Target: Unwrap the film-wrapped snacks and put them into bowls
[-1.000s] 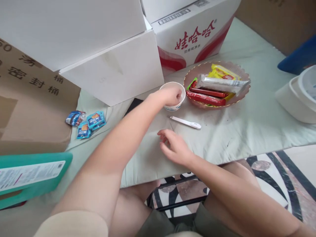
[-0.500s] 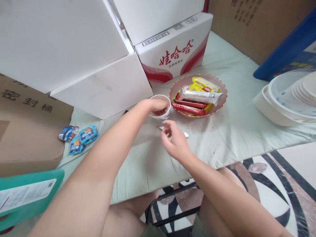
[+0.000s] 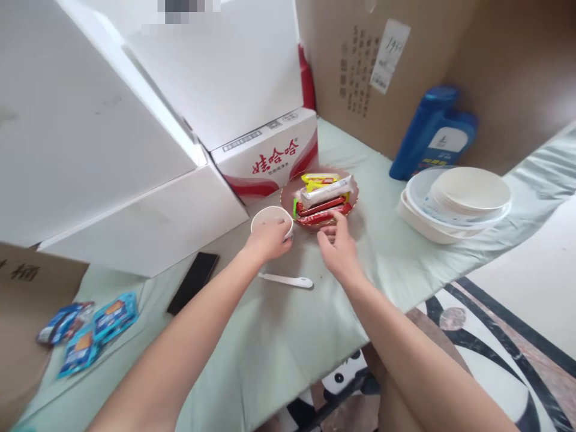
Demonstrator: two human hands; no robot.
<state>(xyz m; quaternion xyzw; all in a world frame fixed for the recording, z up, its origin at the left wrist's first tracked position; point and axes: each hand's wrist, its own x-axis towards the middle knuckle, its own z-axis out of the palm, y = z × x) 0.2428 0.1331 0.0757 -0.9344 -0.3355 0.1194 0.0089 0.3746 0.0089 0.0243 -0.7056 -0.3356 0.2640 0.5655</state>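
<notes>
My left hand [image 3: 270,241] is closed on the near rim of a white paper cup [image 3: 266,215]; its fingers cover the cup's front, so what lies inside is mostly hidden. Just right of it, my right hand [image 3: 338,247] has loosely curled fingers, apart and holding nothing. Its index fingertip reaches the near rim of a pinkish scalloped bowl [image 3: 353,207]. Packaged snacks fill that bowl: a red wrapped stick [image 3: 320,216], a silvery-white one [image 3: 327,192] and a yellow packet [image 3: 317,178]. Below my hands a slim white plastic-handled tool [image 3: 288,280] lies on the cloth.
Left of my arm are a black phone [image 3: 193,282] and several blue snack packets [image 3: 96,330]. White cartons [image 3: 270,159] stack behind the cup. On the right stand white basins [image 3: 427,225] with stacked bowls, a blue jug [image 3: 432,135] and a large cardboard box [image 3: 355,66].
My left hand has come out of the cup's inside onto its near rim. My right hand has moved off the white tool towards the snack bowl. The view has swung right.
</notes>
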